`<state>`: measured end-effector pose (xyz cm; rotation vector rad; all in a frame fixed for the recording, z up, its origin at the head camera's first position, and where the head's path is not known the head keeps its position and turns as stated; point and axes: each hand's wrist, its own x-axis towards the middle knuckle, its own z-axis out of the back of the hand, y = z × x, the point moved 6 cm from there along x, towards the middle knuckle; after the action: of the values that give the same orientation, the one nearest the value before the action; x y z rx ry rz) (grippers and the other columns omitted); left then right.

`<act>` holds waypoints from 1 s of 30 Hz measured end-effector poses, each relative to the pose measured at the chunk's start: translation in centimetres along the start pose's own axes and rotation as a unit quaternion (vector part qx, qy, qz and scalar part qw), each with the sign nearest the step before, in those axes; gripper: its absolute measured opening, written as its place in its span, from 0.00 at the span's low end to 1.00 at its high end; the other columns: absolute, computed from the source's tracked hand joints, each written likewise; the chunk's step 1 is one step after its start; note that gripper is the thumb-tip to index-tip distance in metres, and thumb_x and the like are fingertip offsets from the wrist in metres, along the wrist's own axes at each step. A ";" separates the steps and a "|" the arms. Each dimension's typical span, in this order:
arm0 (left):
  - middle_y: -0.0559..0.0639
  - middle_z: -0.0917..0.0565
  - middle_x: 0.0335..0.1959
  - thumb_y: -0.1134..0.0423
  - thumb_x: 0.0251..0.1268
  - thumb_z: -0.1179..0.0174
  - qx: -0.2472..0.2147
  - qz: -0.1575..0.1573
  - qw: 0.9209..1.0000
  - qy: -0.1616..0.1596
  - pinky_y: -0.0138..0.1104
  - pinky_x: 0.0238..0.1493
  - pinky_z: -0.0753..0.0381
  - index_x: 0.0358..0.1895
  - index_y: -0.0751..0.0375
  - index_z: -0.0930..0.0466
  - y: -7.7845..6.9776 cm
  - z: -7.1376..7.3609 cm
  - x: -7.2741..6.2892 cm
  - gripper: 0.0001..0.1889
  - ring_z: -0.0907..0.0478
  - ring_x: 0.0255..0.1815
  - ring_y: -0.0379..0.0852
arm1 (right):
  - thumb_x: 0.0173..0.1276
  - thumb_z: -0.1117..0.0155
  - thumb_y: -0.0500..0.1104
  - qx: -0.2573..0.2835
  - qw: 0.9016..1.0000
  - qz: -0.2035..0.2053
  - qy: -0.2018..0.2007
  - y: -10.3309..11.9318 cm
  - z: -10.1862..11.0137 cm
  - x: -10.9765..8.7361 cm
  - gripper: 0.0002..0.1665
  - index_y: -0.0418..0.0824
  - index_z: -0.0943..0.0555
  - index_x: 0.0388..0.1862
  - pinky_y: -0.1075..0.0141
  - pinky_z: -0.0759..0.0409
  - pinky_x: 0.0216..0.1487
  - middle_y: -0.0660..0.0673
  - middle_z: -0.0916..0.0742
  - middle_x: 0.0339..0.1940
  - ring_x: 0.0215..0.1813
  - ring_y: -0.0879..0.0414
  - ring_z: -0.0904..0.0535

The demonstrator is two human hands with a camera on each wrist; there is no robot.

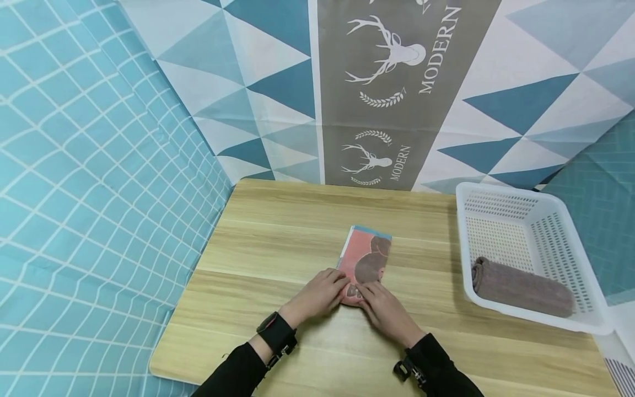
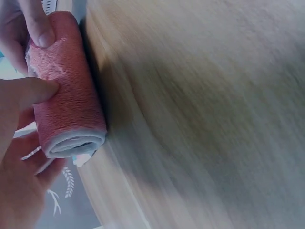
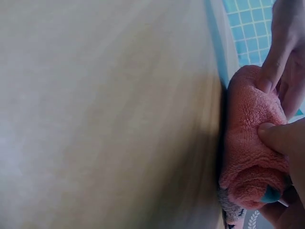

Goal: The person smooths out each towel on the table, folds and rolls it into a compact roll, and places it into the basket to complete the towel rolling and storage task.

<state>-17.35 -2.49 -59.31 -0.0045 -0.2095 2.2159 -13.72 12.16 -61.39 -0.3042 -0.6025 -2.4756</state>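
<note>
A pink towel (image 1: 359, 255) with brown shapes and a blue far edge lies on the wooden table, its near end rolled up. My left hand (image 1: 319, 292) grips the left end of the roll, with the thumb on the near side of the pink towel roll (image 2: 71, 90) in the left wrist view. At the other end my right hand (image 1: 387, 311) holds the roll, its thumb pressed into the pink terry cloth (image 3: 250, 114) in the right wrist view. The flat part of the towel stretches away beyond the fingers.
To the right stands a white plastic basket (image 1: 468, 248) with perforated walls. A rolled brown towel (image 1: 523, 288) lies inside it. The wooden table (image 1: 278, 231) meets a patterned cloth (image 1: 278, 110) at the back and a blue grid cloth (image 1: 99, 220) at the left.
</note>
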 end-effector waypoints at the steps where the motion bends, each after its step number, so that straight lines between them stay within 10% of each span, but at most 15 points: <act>1: 0.55 0.23 0.62 0.58 0.73 0.44 -0.002 -0.003 1.000 -0.013 0.40 0.69 0.30 0.63 0.61 0.24 0.0 0.1 0.0 0.20 0.27 0.63 0.50 | 0.69 0.34 0.40 0.010 1.000 -0.007 0.004 -0.1 0.0 0.1 0.24 0.33 0.22 0.62 0.58 0.20 0.56 0.46 0.16 0.49 0.53 0.53 0.20; 6: 0.52 0.22 0.58 0.60 0.68 0.38 -0.018 -0.026 0.997 -0.065 0.38 0.66 0.28 0.59 0.57 0.21 -0.2 0.5 0.1 0.18 0.25 0.60 0.47 | 0.74 0.40 0.41 0.064 0.996 -0.051 0.025 -0.9 -0.2 0.2 0.21 0.34 0.23 0.63 0.55 0.21 0.59 0.44 0.16 0.52 0.57 0.51 0.20; 16: 0.48 0.18 0.56 0.59 0.72 0.41 -0.014 -0.022 0.999 -0.045 0.37 0.67 0.28 0.60 0.56 0.23 -0.3 0.0 0.3 0.16 0.22 0.60 0.45 | 0.79 0.49 0.43 0.150 0.979 -0.118 0.073 -1.6 -0.5 0.0 0.22 0.39 0.28 0.69 0.52 0.29 0.69 0.42 0.20 0.64 0.68 0.48 0.26; 26: 0.47 0.15 0.48 0.59 0.73 0.42 -0.128 0.013 0.992 0.019 0.35 0.57 0.22 0.57 0.55 0.23 0.5 0.0 0.9 0.13 0.18 0.50 0.42 | 0.64 0.28 0.43 0.082 0.995 -0.047 0.023 0.4 -0.4 -1.4 0.45 0.42 0.39 0.77 0.54 0.32 0.70 0.43 0.29 0.70 0.71 0.50 0.34; 30: 0.49 0.15 0.49 0.61 0.74 0.44 -0.172 0.016 0.983 0.056 0.34 0.55 0.21 0.59 0.56 0.23 0.9 -0.1 1.1 0.14 0.18 0.50 0.43 | 0.64 0.29 0.39 0.043 0.999 -0.011 -0.002 0.4 -0.3 -1.5 0.39 0.42 0.32 0.73 0.48 0.37 0.73 0.45 0.25 0.66 0.69 0.49 0.31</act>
<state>-18.73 -2.16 -59.48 -0.3222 -0.5299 2.1778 -12.30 12.39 -61.97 -0.2695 -0.7164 -2.4629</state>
